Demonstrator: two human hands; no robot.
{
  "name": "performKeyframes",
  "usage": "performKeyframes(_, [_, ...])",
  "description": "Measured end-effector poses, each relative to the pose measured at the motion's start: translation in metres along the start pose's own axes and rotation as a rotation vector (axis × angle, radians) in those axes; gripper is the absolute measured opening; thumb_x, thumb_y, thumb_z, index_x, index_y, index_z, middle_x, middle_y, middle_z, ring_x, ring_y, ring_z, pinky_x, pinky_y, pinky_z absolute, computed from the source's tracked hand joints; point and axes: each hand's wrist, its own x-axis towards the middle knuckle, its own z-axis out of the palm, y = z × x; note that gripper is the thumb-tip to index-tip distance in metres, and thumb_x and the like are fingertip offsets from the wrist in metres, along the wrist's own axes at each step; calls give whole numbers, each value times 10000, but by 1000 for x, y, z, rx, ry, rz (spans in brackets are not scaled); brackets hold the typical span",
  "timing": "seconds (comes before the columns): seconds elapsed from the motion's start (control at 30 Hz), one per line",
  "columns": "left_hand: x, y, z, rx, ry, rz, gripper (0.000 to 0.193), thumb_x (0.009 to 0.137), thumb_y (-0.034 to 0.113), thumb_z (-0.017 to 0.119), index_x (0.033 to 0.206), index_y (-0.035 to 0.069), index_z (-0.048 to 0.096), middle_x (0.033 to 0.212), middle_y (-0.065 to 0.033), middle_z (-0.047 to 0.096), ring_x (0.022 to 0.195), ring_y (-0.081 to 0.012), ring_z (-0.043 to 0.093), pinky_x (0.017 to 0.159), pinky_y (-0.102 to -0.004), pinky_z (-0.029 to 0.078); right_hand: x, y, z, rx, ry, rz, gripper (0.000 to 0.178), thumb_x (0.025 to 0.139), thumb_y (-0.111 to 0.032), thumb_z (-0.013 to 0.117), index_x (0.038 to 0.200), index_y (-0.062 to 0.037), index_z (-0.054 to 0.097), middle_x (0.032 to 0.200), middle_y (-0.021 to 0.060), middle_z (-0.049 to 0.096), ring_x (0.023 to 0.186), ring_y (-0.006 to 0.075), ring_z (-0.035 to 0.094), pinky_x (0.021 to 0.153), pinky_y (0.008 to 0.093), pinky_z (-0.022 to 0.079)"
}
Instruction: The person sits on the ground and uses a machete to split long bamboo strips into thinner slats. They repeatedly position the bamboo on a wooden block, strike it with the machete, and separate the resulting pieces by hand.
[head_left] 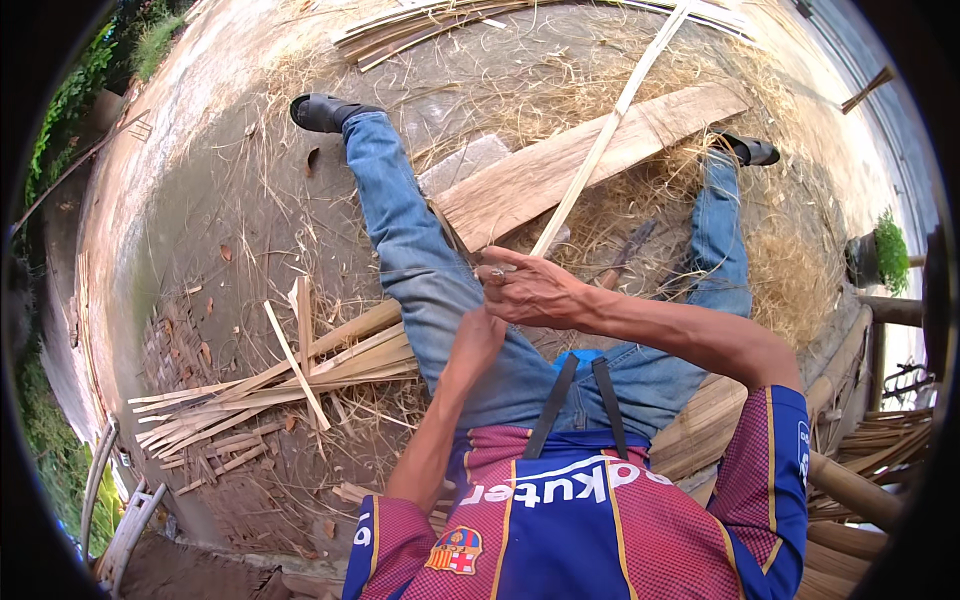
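My right hand [535, 290] is over my left thigh, its fingers curled in and a ring on one of them. A long, pale bamboo strip [612, 125] slants down from the far side to this hand, which appears closed round its near end; the grip itself is hidden. Just below and against it is my left hand [480, 332], curled and slightly blurred. Its fingers are mostly covered, so what it holds does not show. A narrow dark edge, perhaps a blade [450, 226], sticks out beyond the hands beside my left knee.
A broad board [590, 165] lies between my outstretched legs, across a grey block [465, 165]. A knife-like tool [630, 248] rests among shavings [790, 270]. Split strips [270, 400] pile up at left, with more strips [430, 30] at the far side. Poles [850, 490] stand at right.
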Motion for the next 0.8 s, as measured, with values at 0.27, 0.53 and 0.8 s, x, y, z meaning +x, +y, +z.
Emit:
performKeyframes(0.27, [5, 36, 0, 100, 130, -83, 274, 1024, 256, 532, 906, 9, 548, 791, -283, 616, 784, -486, 611, 630, -548, 440, -4, 12, 7, 199, -219, 228, 145, 891, -162, 578, 1023, -103, 586, 856, 60, 593, 815, 233, 615, 881, 396, 392])
performKeyframes(0.53, [6, 53, 1, 187, 180, -57, 200, 1019, 189, 516, 928, 23, 579, 797, -270, 624, 781, -474, 616, 647, -546, 450, -36, -10, 22, -3, -101, 389, 191, 838, -124, 613, 956, 24, 638, 915, 161, 636, 754, 260, 694, 826, 417, 464])
performKeyframes(0.8, [4, 46, 9, 270, 179, -51, 182, 1022, 179, 506, 930, 42, 583, 792, -245, 645, 771, -465, 630, 644, -559, 465, -39, -17, 7, 608, -184, 471, 142, 855, -110, 586, 869, 2, 673, 824, 187, 658, 794, 366, 668, 714, 501, 485])
